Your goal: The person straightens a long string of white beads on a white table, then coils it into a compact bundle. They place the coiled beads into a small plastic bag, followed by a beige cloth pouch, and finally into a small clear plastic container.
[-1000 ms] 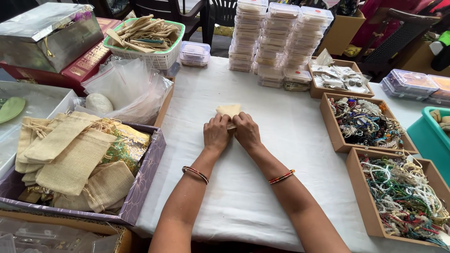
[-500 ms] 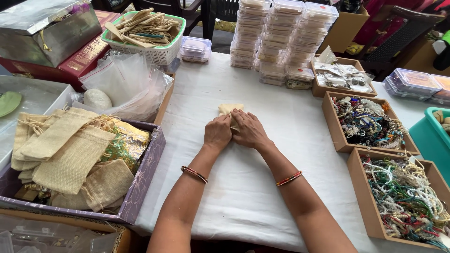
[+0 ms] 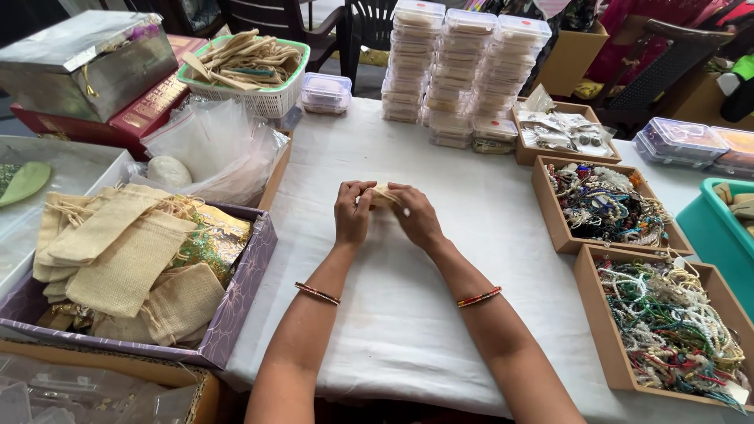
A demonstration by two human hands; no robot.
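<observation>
1. A table with a white cloth (image 3: 393, 330) fills the middle of the room.
2. At its left stands a purple box (image 3: 243, 290) full of burlap pouches (image 3: 126, 263).
3. At its right, wooden trays hold bead jewellery (image 3: 667, 322).
4. The left hand (image 3: 353, 213) and right hand (image 3: 415, 216) meet above the cloth, fingers closed on a small cream pouch (image 3: 382, 193) between them.
</observation>
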